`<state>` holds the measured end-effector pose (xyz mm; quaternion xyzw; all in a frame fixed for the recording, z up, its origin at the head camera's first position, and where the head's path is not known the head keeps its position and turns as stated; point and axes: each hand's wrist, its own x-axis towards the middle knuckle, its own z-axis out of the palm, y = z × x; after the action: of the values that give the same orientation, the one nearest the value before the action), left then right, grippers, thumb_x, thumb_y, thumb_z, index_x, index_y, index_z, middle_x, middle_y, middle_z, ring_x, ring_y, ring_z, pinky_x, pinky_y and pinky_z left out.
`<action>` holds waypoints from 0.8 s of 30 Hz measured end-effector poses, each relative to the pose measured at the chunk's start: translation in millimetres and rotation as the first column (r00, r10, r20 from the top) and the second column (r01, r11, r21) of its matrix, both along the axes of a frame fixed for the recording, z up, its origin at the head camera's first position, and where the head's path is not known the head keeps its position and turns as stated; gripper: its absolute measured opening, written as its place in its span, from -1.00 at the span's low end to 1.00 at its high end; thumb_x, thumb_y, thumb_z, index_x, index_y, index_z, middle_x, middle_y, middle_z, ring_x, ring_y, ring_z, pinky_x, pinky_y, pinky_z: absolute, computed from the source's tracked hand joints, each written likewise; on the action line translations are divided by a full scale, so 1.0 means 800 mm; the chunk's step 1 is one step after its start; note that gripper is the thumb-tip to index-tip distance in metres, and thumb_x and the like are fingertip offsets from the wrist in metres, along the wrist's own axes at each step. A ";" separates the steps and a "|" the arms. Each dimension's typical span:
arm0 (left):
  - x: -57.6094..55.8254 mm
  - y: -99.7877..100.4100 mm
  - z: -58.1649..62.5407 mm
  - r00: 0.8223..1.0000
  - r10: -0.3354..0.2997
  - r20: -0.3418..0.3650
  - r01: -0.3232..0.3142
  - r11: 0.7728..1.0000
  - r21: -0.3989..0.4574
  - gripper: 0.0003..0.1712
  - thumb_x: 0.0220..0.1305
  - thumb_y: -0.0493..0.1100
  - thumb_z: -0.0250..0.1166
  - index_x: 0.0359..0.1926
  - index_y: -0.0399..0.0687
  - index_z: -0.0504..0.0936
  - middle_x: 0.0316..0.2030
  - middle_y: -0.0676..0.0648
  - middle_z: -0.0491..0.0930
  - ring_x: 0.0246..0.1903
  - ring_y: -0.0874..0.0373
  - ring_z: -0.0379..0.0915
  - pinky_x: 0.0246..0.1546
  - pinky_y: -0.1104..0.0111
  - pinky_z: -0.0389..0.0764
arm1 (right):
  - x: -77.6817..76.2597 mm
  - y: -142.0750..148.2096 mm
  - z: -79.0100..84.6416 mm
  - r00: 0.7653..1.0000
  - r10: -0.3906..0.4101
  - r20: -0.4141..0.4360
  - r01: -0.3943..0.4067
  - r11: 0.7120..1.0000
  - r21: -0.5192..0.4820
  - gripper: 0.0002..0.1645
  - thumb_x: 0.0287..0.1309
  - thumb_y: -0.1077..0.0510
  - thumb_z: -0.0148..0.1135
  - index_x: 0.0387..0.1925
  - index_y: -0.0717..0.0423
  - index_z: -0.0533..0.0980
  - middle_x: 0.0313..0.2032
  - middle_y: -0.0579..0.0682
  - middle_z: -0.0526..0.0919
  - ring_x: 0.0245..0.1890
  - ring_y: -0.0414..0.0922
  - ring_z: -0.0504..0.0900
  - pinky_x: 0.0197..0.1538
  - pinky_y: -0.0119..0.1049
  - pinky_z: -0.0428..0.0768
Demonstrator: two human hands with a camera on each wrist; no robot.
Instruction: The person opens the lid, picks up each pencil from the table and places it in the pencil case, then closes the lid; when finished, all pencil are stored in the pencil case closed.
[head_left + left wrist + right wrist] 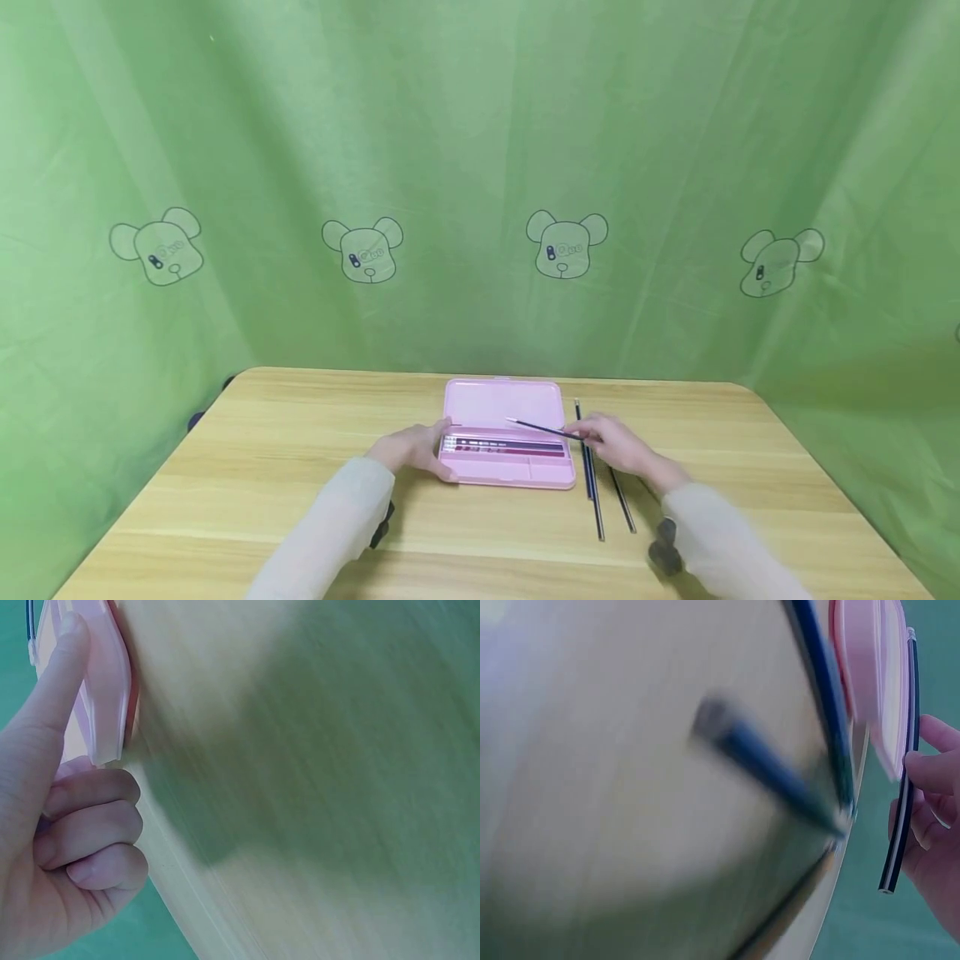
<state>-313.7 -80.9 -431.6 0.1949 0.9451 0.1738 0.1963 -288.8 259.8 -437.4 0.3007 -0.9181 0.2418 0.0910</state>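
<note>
A pink pencil case (552, 472) lies on the table with its lid (504, 400) raised at the back. Several pencils (510, 447) lie in a row in its long compartment. At the case's left end, my left hand (411, 447) grips it, thumb along the front side; the other fingers curl in the left wrist view (97, 825). Pinched in my right hand (617, 442) is a dark striped pencil (543, 429), held over the right part of the case with its white-tipped end pointing left. The right wrist view shows this pencil (900, 825) between thumb and fingers.
Several dark pencils (597, 510) lie loose on the wooden table (360, 533), right of the case and partly under my right hand. One pencil (622, 504) slants apart from the others. A green curtain (465, 167) with bear drawings hangs behind the table.
</note>
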 end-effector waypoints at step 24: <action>-0.004 -0.003 -0.001 1.000 -0.004 -0.011 0.004 1.000 0.017 0.27 -0.30 0.28 0.45 0.39 -0.06 0.03 0.22 -0.30 0.29 0.20 -0.13 0.23 0.21 0.07 0.27 | -0.033 -0.104 -0.012 0.993 0.110 -0.037 -0.104 0.985 0.138 -0.60 -0.09 0.54 0.06 -0.20 0.25 0.61 -0.42 -0.02 0.53 -0.34 -0.11 0.52 -0.11 -0.21 0.56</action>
<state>-317.2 -83.3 -432.7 0.1994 0.9443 0.1802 0.1899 -315.3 176.8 -447.2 0.3603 -0.9127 0.1763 0.0777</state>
